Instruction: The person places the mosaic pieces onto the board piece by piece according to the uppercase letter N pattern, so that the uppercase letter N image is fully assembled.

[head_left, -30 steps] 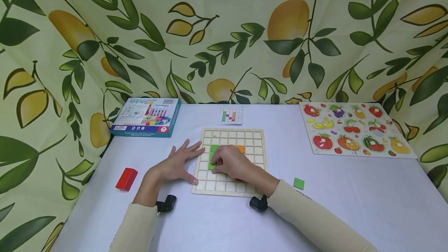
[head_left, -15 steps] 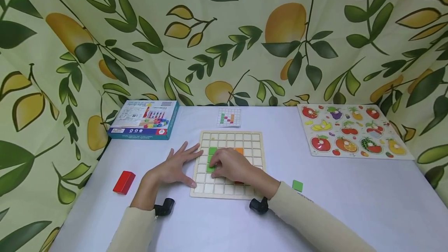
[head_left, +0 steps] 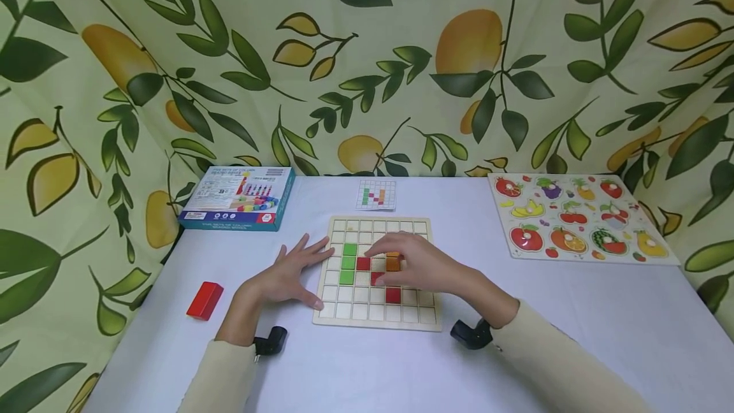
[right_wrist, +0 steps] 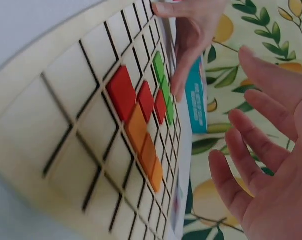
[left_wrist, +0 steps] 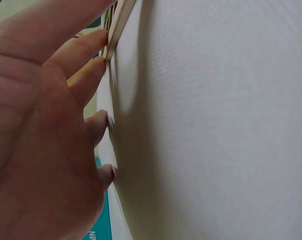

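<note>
A wooden grid board [head_left: 376,326] lies mid-table, with a column of green tiles [head_left: 347,263], a diagonal of red tiles [head_left: 392,296] and orange tiles [head_left: 393,264]. My left hand [head_left: 282,276] spreads its fingers along the board's left edge, thumb at the lower corner. In the left wrist view, fingertips [left_wrist: 102,40] reach the board's side. Over the board's right half hovers my right hand [head_left: 427,264], covering some squares in the head view. The right wrist view shows the right hand [right_wrist: 270,175] with loosely bent, parted fingers and nothing between them.
A small printed pattern card [head_left: 376,195] lies behind the board. At the left are a red block [head_left: 205,300] and a teal-edged box [head_left: 236,199]. A fruit puzzle board [head_left: 582,218] lies at the back right. A patterned cloth hangs behind the table.
My right hand has left the green column and moved right, uncovering green and red tiles. The loose green tile on the right no longer shows; my right wrist covers that spot. The left hand stays put.
</note>
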`<state>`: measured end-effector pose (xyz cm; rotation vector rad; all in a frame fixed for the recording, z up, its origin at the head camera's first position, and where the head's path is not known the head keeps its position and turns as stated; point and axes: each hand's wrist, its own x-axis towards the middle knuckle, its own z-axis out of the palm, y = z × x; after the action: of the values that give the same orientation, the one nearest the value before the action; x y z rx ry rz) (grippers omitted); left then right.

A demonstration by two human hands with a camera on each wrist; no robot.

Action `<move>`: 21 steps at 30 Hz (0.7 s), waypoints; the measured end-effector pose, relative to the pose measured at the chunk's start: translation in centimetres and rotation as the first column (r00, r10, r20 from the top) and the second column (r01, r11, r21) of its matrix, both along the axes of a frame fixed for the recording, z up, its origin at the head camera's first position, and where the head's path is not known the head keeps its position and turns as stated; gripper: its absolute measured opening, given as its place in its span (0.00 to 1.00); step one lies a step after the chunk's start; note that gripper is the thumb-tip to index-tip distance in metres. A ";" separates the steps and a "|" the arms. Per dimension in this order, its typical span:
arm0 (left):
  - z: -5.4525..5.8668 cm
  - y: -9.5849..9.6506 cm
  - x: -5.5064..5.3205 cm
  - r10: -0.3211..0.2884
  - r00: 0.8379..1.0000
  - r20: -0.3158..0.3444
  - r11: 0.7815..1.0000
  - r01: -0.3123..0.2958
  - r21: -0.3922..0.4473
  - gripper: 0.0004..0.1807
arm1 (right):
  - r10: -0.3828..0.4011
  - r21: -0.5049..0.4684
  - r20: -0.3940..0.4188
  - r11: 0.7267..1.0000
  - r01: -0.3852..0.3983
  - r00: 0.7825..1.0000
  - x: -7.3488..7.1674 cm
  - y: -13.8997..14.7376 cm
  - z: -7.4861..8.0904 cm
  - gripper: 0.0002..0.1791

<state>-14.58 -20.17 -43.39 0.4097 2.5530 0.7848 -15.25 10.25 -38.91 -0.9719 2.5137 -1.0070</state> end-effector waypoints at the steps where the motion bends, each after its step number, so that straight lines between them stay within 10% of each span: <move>1: 0.0 0.1 0.0 0.002 1.000 -0.001 1.000 -0.002 0.001 0.60 | -0.010 0.002 0.001 1.000 0.010 1.000 0.1 0.7 0.2 0.26; 21: 0.6 0.3 0.2 0.007 1.000 0.009 1.000 -0.007 -0.006 0.59 | -0.206 0.044 -0.101 0.976 0.211 0.973 2.3 12.2 1.0 0.35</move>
<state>-14.37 -19.86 -42.79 0.3942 2.5499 0.7792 -12.94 22.46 -37.95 -0.7698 2.7537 -0.9634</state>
